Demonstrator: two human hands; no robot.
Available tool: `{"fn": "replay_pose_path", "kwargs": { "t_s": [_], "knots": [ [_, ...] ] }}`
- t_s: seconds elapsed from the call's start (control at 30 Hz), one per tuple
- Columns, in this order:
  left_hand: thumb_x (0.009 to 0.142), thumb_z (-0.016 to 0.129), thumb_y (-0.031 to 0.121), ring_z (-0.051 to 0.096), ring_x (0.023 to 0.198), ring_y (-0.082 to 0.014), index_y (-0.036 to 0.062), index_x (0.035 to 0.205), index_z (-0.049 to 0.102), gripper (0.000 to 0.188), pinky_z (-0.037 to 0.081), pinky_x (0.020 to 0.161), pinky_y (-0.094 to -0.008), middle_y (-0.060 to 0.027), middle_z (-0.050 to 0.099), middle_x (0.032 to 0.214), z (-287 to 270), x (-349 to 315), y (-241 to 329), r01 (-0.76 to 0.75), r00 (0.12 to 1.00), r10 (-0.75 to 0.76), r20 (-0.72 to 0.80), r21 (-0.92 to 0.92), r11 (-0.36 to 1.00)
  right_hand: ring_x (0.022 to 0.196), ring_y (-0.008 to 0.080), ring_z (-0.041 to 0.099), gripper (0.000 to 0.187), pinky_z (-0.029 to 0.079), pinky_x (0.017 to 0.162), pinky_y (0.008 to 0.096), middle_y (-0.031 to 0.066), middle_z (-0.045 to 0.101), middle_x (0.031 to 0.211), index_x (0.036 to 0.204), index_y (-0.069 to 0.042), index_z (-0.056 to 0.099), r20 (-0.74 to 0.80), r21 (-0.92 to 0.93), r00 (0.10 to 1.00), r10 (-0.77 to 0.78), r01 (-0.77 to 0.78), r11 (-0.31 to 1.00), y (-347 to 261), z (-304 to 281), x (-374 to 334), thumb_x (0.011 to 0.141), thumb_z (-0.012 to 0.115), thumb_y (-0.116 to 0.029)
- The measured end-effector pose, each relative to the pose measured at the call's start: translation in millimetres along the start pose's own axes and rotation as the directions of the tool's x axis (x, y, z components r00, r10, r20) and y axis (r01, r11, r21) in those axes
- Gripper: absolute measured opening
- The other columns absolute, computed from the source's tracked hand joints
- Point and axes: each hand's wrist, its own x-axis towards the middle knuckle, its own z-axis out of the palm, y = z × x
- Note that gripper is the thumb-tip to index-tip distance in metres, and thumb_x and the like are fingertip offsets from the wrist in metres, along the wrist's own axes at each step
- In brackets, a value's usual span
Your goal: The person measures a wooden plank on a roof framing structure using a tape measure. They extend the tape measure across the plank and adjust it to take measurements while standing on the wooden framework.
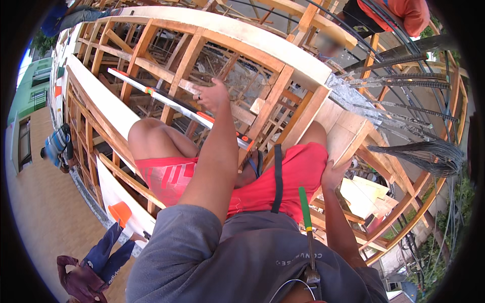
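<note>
While the plywood form (348, 127) is clasped at its near edge by the right hand (336, 175), the left hand (212, 96) is half-curled, its grip uncertain, beside the spirit level (174, 104), far left; levelling, seemingly; steadiness is needed next.

Own hands: left hand (213, 96), right hand (335, 174), two total. Long level (174, 104): one. Green-handled tool (305, 209): one. Wire bundle (429, 156): one. Other people (60, 141): at least four.
</note>
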Motion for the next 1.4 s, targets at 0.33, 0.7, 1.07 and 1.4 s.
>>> {"fn": "replay_pose_path", "kwargs": {
  "t_s": [0.33, 0.7, 1.07, 1.4],
  "knots": [
    [0.09, 0.056, 0.051, 0.051, 0.12, -0.0444, 0.0017, 0.153, 0.026, 0.086, 0.054, 0.09, -0.0511, -0.0302, 0.04, 0.14, 13.0, -12.3, 8.0, -0.01, 1.0, 0.01, -0.015, 0.007, 1.0, 0.133, 0.049, 0.044, 0.086, 0.036, 0.111, 0.0495, 0.0345, 0.037, 0.149, 0.154, 0.003, 0.014, -0.123, -0.019, 0.992, -0.037, 0.035, 0.999, 7.4, -1.1, 0.7, 0.087, 0.061, -0.021],
    [0.087, 0.06, 0.051, 0.053, 0.117, -0.046, 0.0, 0.153, 0.027, 0.09, 0.054, 0.092, -0.0483, -0.0325, 0.038, 0.139, 19.7, 0.2, -5.5, -0.028, 0.998, 0.029, -0.055, 0.027, 0.999, 0.109, 0.0536, 0.058, 0.087, 0.046, 0.096, 0.0555, 0.0362, 0.049, 0.135, 0.155, -0.003, 0.013, 0.073, 0.163, 0.993, 0.094, -0.105, 0.981, -10.0, -23.3, 0.9, 0.084, 0.062, -0.017],
    [0.08, 0.069, 0.024, 0.029, 0.139, -0.0448, 0.0092, 0.156, 0.024, 0.09, 0.036, 0.111, -0.0514, -0.0305, 0.025, 0.149, 4.4, -7.3, -25.4, -0.049, 0.984, 0.074, 0.163, -0.152, 0.987, 0.13, 0.0483, 0.046, 0.086, 0.039, 0.109, 0.0497, 0.0311, 0.04, 0.148, 0.155, -0.002, 0.017, -0.003, 0.225, 0.998, 0.055, -0.053, 0.973, -9.1, -21.9, -4.6, 0.082, 0.062, -0.011],
    [0.079, 0.069, 0.033, 0.024, 0.144, -0.0442, 0.0158, 0.154, 0.032, 0.086, 0.017, 0.117, -0.063, -0.026, 0.029, 0.154, -33.0, -35.6, -65.0, -0.258, 0.92, 0.214, -0.329, -0.095, 0.961, 0.119, 0.0508, 0.054, 0.084, 0.044, 0.101, 0.0537, 0.0358, 0.048, 0.137, 0.157, -0.007, 0.012, 0.034, 0.283, 0.999, 0.016, -0.025, 0.959, -12.6, -20.7, -7.8, 0.086, 0.056, -0.014]
  ]
}}
